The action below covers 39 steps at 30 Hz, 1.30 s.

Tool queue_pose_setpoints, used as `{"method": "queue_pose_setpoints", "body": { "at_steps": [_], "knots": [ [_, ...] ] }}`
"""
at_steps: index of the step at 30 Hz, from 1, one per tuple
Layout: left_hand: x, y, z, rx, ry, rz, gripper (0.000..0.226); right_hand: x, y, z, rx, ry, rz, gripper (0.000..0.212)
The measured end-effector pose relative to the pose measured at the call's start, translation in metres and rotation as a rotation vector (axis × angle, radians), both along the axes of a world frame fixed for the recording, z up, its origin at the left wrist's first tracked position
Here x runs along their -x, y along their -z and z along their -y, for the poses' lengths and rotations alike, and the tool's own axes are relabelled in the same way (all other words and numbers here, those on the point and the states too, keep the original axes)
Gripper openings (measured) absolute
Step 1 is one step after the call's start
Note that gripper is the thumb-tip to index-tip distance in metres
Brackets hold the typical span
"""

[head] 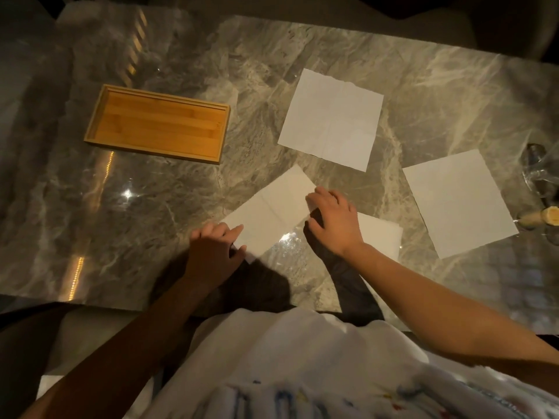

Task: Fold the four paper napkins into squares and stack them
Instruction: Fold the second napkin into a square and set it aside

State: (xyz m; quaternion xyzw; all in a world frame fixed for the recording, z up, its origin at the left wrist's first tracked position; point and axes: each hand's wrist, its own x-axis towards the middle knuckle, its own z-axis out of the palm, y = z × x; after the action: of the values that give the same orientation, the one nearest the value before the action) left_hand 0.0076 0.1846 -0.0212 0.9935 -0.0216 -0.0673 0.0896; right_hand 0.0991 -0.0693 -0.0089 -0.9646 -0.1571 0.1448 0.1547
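Note:
Several white paper napkins lie on the marble table [181,207]. The nearest napkin [272,207] is a long rectangle lying slantwise in front of me. My left hand [216,247] presses its near left corner with the fingers. My right hand [332,222] grips its right edge. Another napkin [381,237] lies partly hidden under my right wrist. An unfolded napkin [331,119] lies flat farther back. Another unfolded napkin [459,201] lies flat at the right.
An empty wooden tray [90,128] sits at the back left. A clear glass object [538,173] and a small wooden-topped item [544,216] stand at the right edge. The table's front edge runs just before my body.

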Motion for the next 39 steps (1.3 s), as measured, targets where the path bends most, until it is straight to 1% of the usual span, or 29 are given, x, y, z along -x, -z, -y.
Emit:
{"method": "queue_pose_setpoints", "body": {
  "at_steps": [1,3,6,7,8,10,11,13,16,17,20,21,23,24,26,27,28,30,32,34,37,39],
  "knots": [
    [-0.001,-0.002,0.002,0.024,0.043,0.001,0.034,-0.001,-0.001,-0.001,-0.012,0.007,0.000,0.042],
    [-0.004,-0.003,0.007,0.110,0.089,0.013,0.031,0.003,-0.002,-0.003,-0.011,-0.044,-0.017,0.041],
    [-0.013,-0.003,0.013,0.174,0.077,0.111,0.024,0.012,0.003,-0.004,0.002,-0.106,-0.077,0.048],
    [-0.017,-0.002,0.015,0.161,0.072,0.121,0.029,0.014,0.005,-0.003,0.016,-0.119,-0.106,0.052],
    [-0.023,0.000,0.017,0.141,0.072,0.078,0.039,0.015,0.007,-0.003,0.034,-0.142,-0.128,0.057],
    [-0.035,0.003,0.020,0.110,0.075,-0.076,0.063,0.014,0.010,-0.003,0.066,-0.204,-0.142,0.064],
    [-0.042,0.005,0.021,0.093,0.082,-0.130,0.071,0.011,0.011,-0.004,0.073,-0.232,-0.148,0.066],
    [-0.051,0.009,0.023,0.030,0.122,-0.185,0.079,0.005,0.012,-0.004,0.069,-0.273,-0.173,0.067],
    [-0.053,0.010,0.026,0.006,0.108,-0.204,0.078,-0.005,0.009,-0.003,0.027,-0.257,-0.192,0.059],
    [-0.049,0.010,0.027,0.002,0.096,-0.164,0.077,-0.006,0.009,-0.003,0.002,-0.214,-0.167,0.054],
    [-0.035,0.010,0.031,0.005,0.107,0.061,0.074,-0.007,0.006,-0.005,-0.079,-0.040,-0.023,0.036],
    [-0.031,0.010,0.032,0.009,0.093,0.116,0.075,-0.006,0.005,-0.005,-0.104,-0.035,0.009,0.031],
    [-0.030,0.009,0.031,0.030,0.070,0.162,0.073,0.000,0.002,-0.007,-0.140,-0.155,0.020,0.026],
    [-0.031,0.009,0.028,0.060,0.077,0.171,0.067,0.006,0.001,-0.006,-0.146,-0.249,0.009,0.027],
    [-0.032,0.010,0.021,0.152,0.144,0.144,0.051,0.020,0.002,-0.004,-0.127,-0.409,-0.023,0.030],
    [-0.032,0.011,0.016,0.190,0.201,0.097,0.048,0.027,0.004,-0.002,-0.104,-0.452,-0.045,0.031],
    [-0.031,0.012,0.011,0.208,0.254,0.039,0.051,0.033,0.006,0.000,-0.069,-0.465,-0.072,0.033],
    [-0.029,0.013,0.004,0.210,0.317,-0.086,0.062,0.041,0.011,0.001,-0.006,-0.437,-0.108,0.039],
    [-0.027,0.013,0.000,0.206,0.335,-0.159,0.072,0.043,0.013,-0.001,-0.012,-0.389,-0.109,0.040],
    [-0.027,0.012,-0.002,0.215,0.336,-0.175,0.074,0.042,0.012,-0.005,-0.037,-0.349,-0.114,0.034],
    [-0.028,0.011,-0.004,0.251,0.336,-0.166,0.069,0.039,0.011,-0.009,-0.052,-0.347,-0.087,0.020],
    [-0.031,0.010,-0.006,0.255,0.343,-0.171,0.070,0.036,0.008,-0.010,-0.093,-0.336,-0.079,0.014]
  ]
}}
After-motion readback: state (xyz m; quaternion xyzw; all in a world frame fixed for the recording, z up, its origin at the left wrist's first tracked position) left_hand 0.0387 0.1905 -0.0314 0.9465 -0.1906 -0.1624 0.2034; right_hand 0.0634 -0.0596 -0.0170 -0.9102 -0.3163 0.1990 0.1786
